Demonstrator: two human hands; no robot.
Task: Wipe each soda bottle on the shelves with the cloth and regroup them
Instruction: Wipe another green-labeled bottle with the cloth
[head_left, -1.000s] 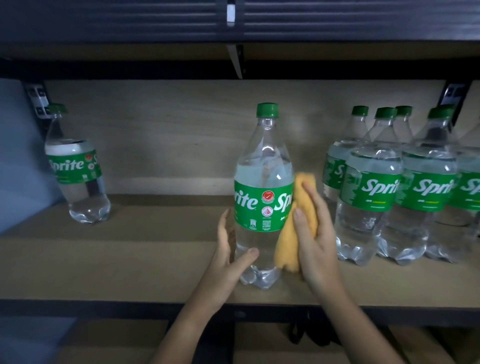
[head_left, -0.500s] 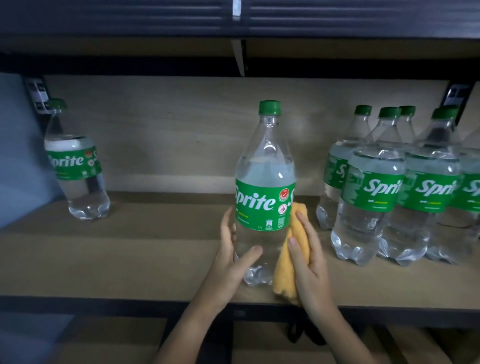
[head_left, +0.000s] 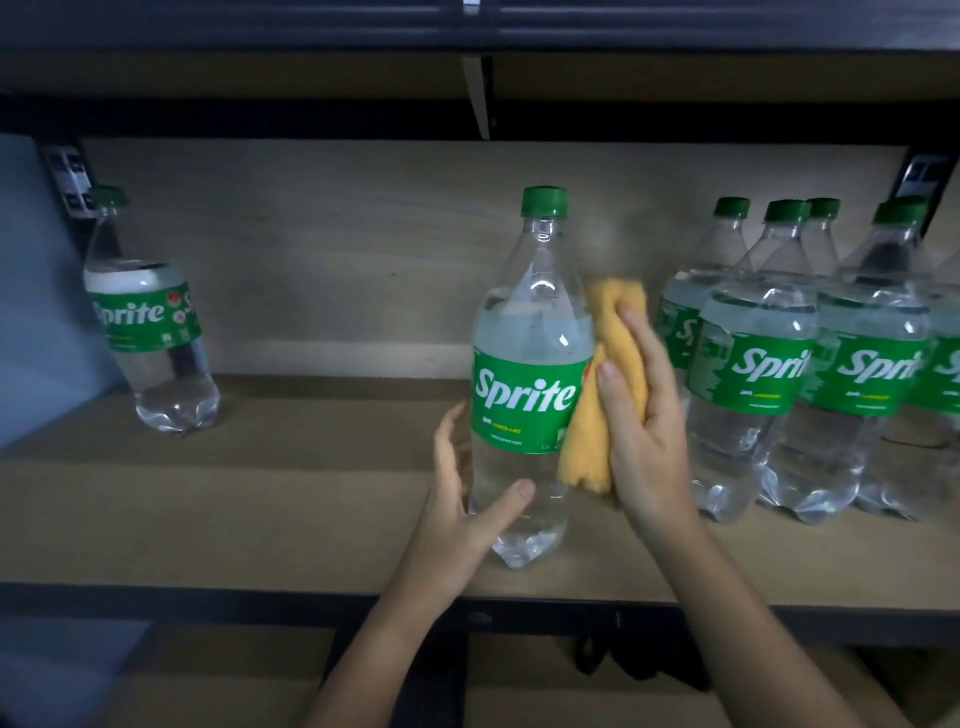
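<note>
Since half a second ago the right hand (head_left: 641, 415) has slid the yellow cloth (head_left: 608, 384) up from below the label to the bottle's shoulder. Both forearms reach up from below. The right grip is clamped on the bunched cloth, pressing it against the centre Sprite bottle (head_left: 530, 374), upright on the shelf (head_left: 260, 509). The left hand (head_left: 467, 499) cups its lower body, fingers and thumb curled round it
</note>
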